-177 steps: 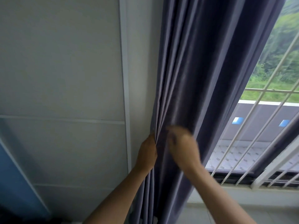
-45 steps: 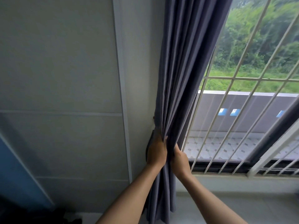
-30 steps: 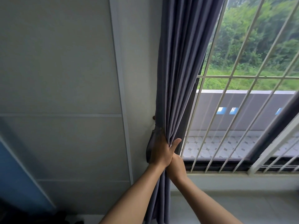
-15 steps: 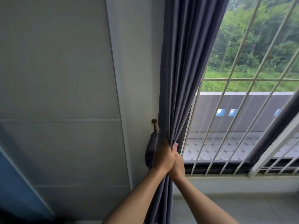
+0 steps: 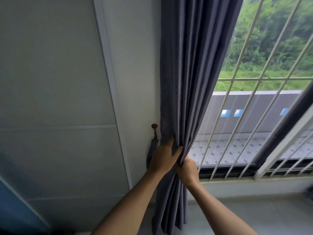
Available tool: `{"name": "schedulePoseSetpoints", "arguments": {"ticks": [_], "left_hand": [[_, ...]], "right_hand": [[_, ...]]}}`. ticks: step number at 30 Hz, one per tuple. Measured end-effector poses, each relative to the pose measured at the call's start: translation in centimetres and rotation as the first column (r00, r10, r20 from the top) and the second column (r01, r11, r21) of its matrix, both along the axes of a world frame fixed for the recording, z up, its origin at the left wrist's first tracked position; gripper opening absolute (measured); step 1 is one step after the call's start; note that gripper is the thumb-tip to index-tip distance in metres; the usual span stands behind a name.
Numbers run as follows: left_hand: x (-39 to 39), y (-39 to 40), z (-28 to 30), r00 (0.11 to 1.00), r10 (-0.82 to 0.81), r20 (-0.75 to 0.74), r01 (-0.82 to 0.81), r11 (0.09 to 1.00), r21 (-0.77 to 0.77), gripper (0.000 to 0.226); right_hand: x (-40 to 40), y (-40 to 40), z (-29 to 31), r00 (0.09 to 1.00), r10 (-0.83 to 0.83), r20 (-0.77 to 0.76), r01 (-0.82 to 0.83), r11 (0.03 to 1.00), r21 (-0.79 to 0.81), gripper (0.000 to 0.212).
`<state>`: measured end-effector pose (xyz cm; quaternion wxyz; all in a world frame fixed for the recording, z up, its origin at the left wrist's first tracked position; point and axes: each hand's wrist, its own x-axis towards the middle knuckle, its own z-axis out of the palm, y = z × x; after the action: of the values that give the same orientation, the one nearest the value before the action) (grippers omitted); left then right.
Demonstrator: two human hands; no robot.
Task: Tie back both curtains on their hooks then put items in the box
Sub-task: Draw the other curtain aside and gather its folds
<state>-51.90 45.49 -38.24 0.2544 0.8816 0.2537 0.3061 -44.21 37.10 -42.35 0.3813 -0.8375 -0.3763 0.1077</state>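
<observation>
A grey-purple curtain (image 5: 188, 78) hangs gathered into a narrow bunch at the window's left edge. My left hand (image 5: 162, 156) wraps the bunch from the left at sill height. Just below and to the right, my right hand (image 5: 187, 171) squeezes the same folds. A small brown hook (image 5: 154, 127) sticks out of the wall just left of the curtain, above my left hand. A dark tie-back strap (image 5: 151, 150) hangs from the hook, partly hidden behind my left hand. No box is in view.
A white window grille (image 5: 240, 126) with slanted bars fills the right side, above a dark window track (image 5: 237, 168) and pale sill. A panelled white wall (image 5: 55, 99) covers the left. Something blue (image 5: 11, 206) shows at the lower left corner.
Both hands have pulled the spread curtain leftward into a tight bunch, uncovering the window. Over the last second the hook and strap came into view beside my left hand.
</observation>
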Motion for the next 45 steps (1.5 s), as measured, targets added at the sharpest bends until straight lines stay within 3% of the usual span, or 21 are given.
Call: {"name": "schedulePoseSetpoints", "arguments": {"ticks": [4,7,11,15,19,22,23,27,32,35,42,45], "left_hand": [[1.2,-0.7,0.2,0.999,0.04,-0.019,-0.038,0.994,0.106,0.029],[1.9,-1.1,0.0,0.997,0.065,-0.052,-0.062,0.996,0.066,0.02],[2.7,-1.7,-0.3,0.998,0.017,-0.059,-0.018,1.0,-0.002,0.025],[3.6,-1.4,0.2,0.997,-0.035,-0.066,0.037,0.999,0.024,0.029],[4.5,-1.5,1.2,0.999,0.03,-0.015,-0.024,0.962,0.273,0.051],[6.3,-1.4,3.6,0.981,0.188,-0.054,-0.161,0.931,0.327,0.086],[7.0,-1.2,4.3,0.973,0.226,-0.055,-0.197,0.927,0.32,0.088],[9.5,-1.5,5.0,0.957,0.275,-0.096,-0.237,0.927,0.291,0.05],[11.5,-2.9,4.6,0.911,0.381,-0.16,-0.342,0.912,0.224,0.05],[12.8,-4.9,3.6,0.913,0.395,-0.101,-0.377,0.913,0.157,0.053],[14.8,-7.1,3.9,0.852,0.521,-0.052,-0.518,0.853,0.067,0.058],[15.4,-7.3,3.7,0.849,0.528,-0.01,-0.528,0.848,-0.041,0.056]], "right_hand": [[0.7,0.0,0.1,1.0,-0.013,-0.013,0.012,1.0,-0.004,0.019],[1.6,0.0,0.1,1.0,-0.024,-0.014,0.024,0.999,-0.048,0.01],[3.1,-0.1,-0.9,0.998,0.007,0.068,0.009,0.972,-0.236,0.012],[3.7,0.1,-1.8,0.989,0.018,0.148,0.029,0.951,-0.308,0.023],[4.8,0.2,-2.4,0.984,0.048,0.174,0.013,0.943,-0.334,0.03],[5.7,0.1,-2.6,0.976,0.092,0.198,-0.025,0.947,-0.32,0.033],[6.0,0.1,-2.7,0.971,0.114,0.209,-0.043,0.947,-0.318,0.031],[7.8,0.1,-3.4,0.951,0.184,0.247,-0.111,0.953,-0.283,0.027],[11.2,-1.1,-4.2,0.927,0.272,0.257,-0.207,0.945,-0.253,0.025],[12.7,-3.6,-5.3,0.944,0.25,0.215,-0.219,0.962,-0.162,0.029],[15.5,-4.3,-5.8,0.906,0.372,0.202,-0.314,0.911,-0.269,0.044],[16.1,-4.2,-5.5,0.907,0.388,0.162,-0.342,0.905,-0.253,0.038]]}}
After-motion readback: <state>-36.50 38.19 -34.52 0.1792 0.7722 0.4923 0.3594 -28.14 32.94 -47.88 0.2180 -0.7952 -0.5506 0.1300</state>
